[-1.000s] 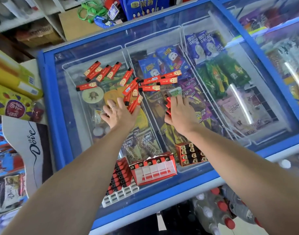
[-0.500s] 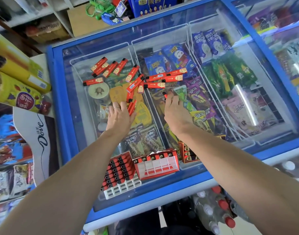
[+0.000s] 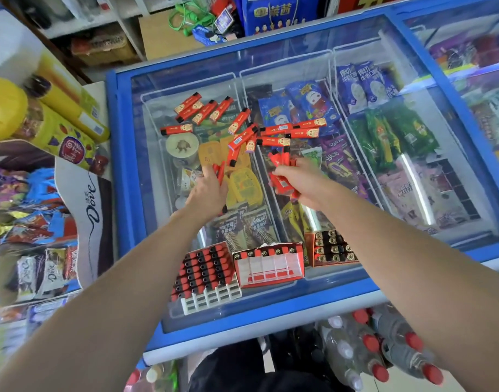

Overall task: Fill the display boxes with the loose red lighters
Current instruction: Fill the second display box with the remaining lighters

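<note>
Two hands reach over the glass lid of a blue freezer point(image 3: 121, 154), with loose red lighters point(image 3: 244, 134) scattered on the glass just beyond them. At the far left of the scatter, a single lighter point(image 3: 176, 129) lies flat and crosswise, and behind it a small row of four point(image 3: 203, 108) lies at a slant. The left hand point(image 3: 210, 190) rests low on the glass with its fingers curled round a couple of red lighters point(image 3: 220, 171), whose ends poke out past the fingertips. Ahead of it and slightly right, the thickest part of the pile crosses over itself, well within reach of both hands. The right hand point(image 3: 302, 179) is lifted a little, gripping a bunch of lighters point(image 3: 282, 171) that fan out above and below the fist; the nearest loose ones lie just beyond it.

Nearer the person, along the front edge of the lid, stand three display boxes. The left box point(image 3: 206, 275) is packed with rows of lighters, black tops upward. The middle box point(image 3: 269, 263) has one row at its back and white empty slots in front. The right box point(image 3: 331, 248), partly hidden behind the right forearm, shows gold-capped tops. Both hands are well apart from all three boxes.
</note>
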`<state>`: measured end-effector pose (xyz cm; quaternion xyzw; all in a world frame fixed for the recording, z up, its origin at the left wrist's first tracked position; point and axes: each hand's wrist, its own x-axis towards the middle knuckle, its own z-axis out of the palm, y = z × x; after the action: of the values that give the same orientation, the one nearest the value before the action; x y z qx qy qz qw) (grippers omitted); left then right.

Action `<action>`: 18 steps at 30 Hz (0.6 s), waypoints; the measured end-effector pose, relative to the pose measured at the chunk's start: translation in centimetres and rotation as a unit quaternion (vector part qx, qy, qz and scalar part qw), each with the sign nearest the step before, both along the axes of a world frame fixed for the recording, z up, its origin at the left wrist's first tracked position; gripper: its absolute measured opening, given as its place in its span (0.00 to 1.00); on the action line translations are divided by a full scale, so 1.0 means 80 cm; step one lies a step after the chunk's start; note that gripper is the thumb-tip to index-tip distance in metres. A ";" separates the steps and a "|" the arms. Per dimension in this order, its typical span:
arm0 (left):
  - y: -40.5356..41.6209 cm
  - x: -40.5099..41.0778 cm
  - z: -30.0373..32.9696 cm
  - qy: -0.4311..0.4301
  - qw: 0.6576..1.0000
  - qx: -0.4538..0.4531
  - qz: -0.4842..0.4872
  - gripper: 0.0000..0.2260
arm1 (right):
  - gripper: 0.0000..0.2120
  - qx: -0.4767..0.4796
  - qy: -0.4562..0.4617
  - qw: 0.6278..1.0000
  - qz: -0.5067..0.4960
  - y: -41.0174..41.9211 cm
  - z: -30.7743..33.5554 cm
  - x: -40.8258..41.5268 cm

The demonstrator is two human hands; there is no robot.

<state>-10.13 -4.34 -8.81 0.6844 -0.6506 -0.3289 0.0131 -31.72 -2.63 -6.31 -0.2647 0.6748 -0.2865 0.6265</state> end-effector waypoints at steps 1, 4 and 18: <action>0.002 0.004 0.010 0.058 0.997 0.011 0.045 0.10 | 0.11 -0.002 -0.049 0.999 -0.002 0.005 0.012 0.008; 0.019 0.017 0.043 0.238 0.958 0.041 0.153 0.07 | 0.08 -0.016 -0.137 0.990 0.007 0.024 0.039 0.035; 0.164 0.068 0.109 0.474 0.836 0.073 0.267 0.09 | 0.06 -0.085 -0.161 0.983 0.004 0.128 0.068 0.151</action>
<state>-4.72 8.81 -0.09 0.5908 -0.3309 -0.6431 0.3576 -19.60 7.59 -0.90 -0.2705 0.5367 -0.3792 0.7036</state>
